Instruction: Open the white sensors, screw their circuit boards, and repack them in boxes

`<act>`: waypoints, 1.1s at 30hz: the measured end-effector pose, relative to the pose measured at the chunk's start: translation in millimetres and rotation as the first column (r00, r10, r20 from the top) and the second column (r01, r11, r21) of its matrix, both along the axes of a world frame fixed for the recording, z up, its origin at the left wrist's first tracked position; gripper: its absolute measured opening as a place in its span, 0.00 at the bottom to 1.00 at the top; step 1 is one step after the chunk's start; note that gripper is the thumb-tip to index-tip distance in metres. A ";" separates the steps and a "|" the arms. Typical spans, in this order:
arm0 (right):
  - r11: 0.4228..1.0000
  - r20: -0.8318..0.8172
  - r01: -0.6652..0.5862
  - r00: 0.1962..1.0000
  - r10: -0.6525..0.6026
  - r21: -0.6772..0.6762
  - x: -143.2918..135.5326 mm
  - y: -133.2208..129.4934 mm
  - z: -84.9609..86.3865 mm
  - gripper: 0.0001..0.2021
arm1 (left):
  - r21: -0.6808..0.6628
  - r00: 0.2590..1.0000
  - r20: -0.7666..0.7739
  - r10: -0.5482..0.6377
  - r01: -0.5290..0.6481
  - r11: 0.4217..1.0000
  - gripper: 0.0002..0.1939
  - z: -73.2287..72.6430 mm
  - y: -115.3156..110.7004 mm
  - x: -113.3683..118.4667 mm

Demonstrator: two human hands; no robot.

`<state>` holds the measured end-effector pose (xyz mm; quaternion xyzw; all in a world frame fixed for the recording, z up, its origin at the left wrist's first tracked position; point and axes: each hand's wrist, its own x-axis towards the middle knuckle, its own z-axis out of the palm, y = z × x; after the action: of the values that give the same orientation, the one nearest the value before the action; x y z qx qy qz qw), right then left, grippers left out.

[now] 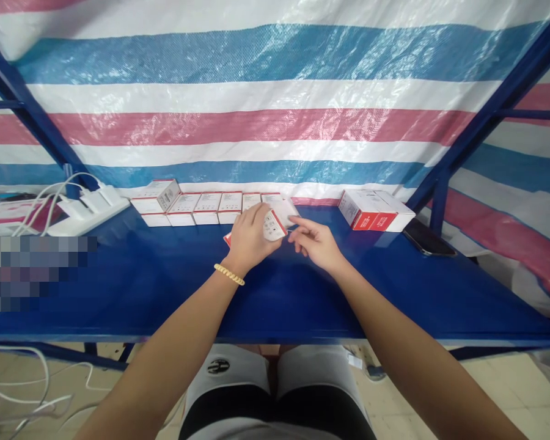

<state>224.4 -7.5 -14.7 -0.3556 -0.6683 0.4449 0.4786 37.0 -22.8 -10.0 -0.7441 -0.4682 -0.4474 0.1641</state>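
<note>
My left hand, with a beaded bracelet at the wrist, is wrapped over a small white-and-red cardboard box and holds it tilted above the blue table. Most of that box is hidden under the palm and fingers. Close by its right end is my right hand, index finger stretched out and the other fingers loosely bent. Whether the fingertip touches the box I cannot tell. Right behind the hands stands a row of similar white boxes with red edges, partly covered by the left hand.
One more box lies on top of the row's left end. Two red-and-white boxes stand at the right, near a dark phone. A white power strip with plugged chargers lies at the left. Blue frame posts and striped sheeting border the blue table.
</note>
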 end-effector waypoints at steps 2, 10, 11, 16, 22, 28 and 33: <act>0.999 -0.063 0.018 0.998 -0.020 -0.037 -1.6 1.7 -0.6 0.33 | -0.038 0.996 -0.089 -0.007 0.004 0.999 0.30 -0.7 -1.6 0.1; 0.996 0.196 0.070 0.977 -0.080 0.057 -2.0 8.2 -6.8 0.15 | -0.090 0.952 -0.278 -0.126 0.105 0.990 0.25 0.2 -2.1 -1.7; 0.998 0.195 0.050 0.979 -0.058 0.042 -2.7 7.6 -7.2 0.16 | -0.080 0.941 -0.306 -0.141 0.123 0.989 0.24 0.4 -2.2 -2.1; 0.983 -0.018 -0.017 1.000 0.014 -0.182 -10.5 4.2 -12.3 0.33 | -0.059 0.902 -0.387 -0.191 0.183 0.981 0.27 1.3 -5.8 -2.7; 0.979 -0.163 -0.046 0.987 0.014 -0.198 -17.3 2.7 -17.2 0.34 | -0.147 0.848 -0.431 -0.309 0.272 0.951 0.30 2.6 -11.6 2.2; 0.968 -0.330 -0.107 0.944 0.027 -0.228 -17.1 -0.3 -6.3 0.25 | -0.099 0.919 -0.340 -0.198 0.175 0.980 0.26 3.5 -16.6 11.1; 0.939 -0.557 -0.192 0.830 -0.001 -0.286 -7.1 -2.7 7.5 0.21 | 0.104 0.985 0.170 -0.034 0.016 0.994 0.41 4.2 -11.7 12.0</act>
<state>217.3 -10.2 -7.2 -0.2537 -0.4357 0.6572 0.5603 49.1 -34.4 -5.8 -0.6992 -0.4478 -0.5353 0.1552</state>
